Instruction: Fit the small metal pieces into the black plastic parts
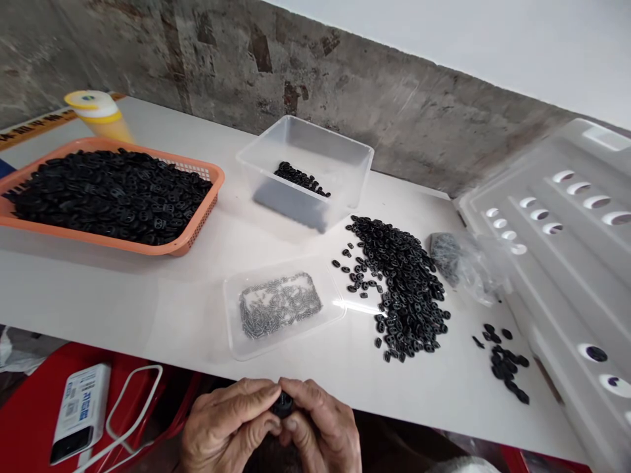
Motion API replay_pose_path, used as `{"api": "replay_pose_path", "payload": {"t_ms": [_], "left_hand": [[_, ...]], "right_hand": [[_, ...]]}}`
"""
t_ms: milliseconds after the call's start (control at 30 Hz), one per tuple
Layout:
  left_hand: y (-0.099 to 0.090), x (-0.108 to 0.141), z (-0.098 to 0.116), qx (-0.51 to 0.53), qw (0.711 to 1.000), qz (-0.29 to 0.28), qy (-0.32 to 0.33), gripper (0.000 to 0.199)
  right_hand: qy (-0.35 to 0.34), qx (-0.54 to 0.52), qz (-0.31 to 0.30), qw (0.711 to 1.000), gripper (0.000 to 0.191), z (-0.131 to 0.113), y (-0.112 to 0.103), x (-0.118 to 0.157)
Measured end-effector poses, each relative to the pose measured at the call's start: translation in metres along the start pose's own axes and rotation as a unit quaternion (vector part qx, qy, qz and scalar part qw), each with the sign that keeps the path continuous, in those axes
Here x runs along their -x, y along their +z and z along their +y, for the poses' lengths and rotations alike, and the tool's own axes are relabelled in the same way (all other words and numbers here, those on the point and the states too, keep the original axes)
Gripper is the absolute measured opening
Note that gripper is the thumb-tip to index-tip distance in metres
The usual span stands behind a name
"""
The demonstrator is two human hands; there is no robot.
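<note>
From my remote post, I record the bare left hand (224, 424) and bare right hand (326, 420) at the white worktop's (177, 289) near edge, each grip pinching one small, rounded black part (282, 405) between them. Beyond lies a shallow translucent plastic tray (280, 341) of thin silvery pieces (256, 316); rightward, heaped black oval pieces (409, 289).

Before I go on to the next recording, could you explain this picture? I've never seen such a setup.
There is no machine here: a person works bare-handed, and this one picture comes from a camera on their head, looking forward and down. The left hand and right hand pinch a small black piece between them, near the edge of the table. On it are an orange basket full of black parts, a clear bin holding some more, a shallow tray of tiny metallic pieces and a loose pile of black parts.
</note>
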State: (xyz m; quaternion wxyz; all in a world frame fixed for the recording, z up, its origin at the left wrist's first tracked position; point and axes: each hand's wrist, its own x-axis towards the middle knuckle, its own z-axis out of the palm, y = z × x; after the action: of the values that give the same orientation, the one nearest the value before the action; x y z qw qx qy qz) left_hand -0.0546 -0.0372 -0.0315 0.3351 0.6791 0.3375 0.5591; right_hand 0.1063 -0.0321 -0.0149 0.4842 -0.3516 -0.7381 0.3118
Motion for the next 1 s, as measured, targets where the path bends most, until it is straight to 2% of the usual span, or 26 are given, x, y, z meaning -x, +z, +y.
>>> {"api": "replay_pose_path", "payload": {"t_ms": [267,433,600,733,900,1000], "left_hand": [[0.001,0.0,0.001,0.008,1.0,0.005,-0.006,0.051],[0.002,-0.003,0.002,-0.015,1.0,0.002,0.002,0.054],[0.004,-0.008,0.004,0.002,0.999,0.035,0.009,0.046],[0.002,-0.011,0.002,-0.004,0.999,0.028,0.029,0.043],[-0.004,-0.008,-0.007,-0.039,0.999,0.032,0.008,0.044],[-0.005,-0.006,-0.008,-0.039,0.999,0.035,-0.002,0.046]], "right_hand": [[-0.004,-0.005,0.01,1.0,0.032,-0.005,0.0,-0.006],[0.029,-0.028,-0.01,0.999,0.034,-0.002,-0.001,-0.003],[0.04,-0.054,-0.005,0.998,0.036,0.002,0.0,0.0],[0.047,-0.072,-0.016,0.996,0.041,0.005,0.002,-0.001],[0.063,-0.071,-0.031,0.995,0.046,0.009,0.002,-0.003],[0.04,-0.079,-0.019,0.996,0.047,0.012,0.003,-0.007]]}}
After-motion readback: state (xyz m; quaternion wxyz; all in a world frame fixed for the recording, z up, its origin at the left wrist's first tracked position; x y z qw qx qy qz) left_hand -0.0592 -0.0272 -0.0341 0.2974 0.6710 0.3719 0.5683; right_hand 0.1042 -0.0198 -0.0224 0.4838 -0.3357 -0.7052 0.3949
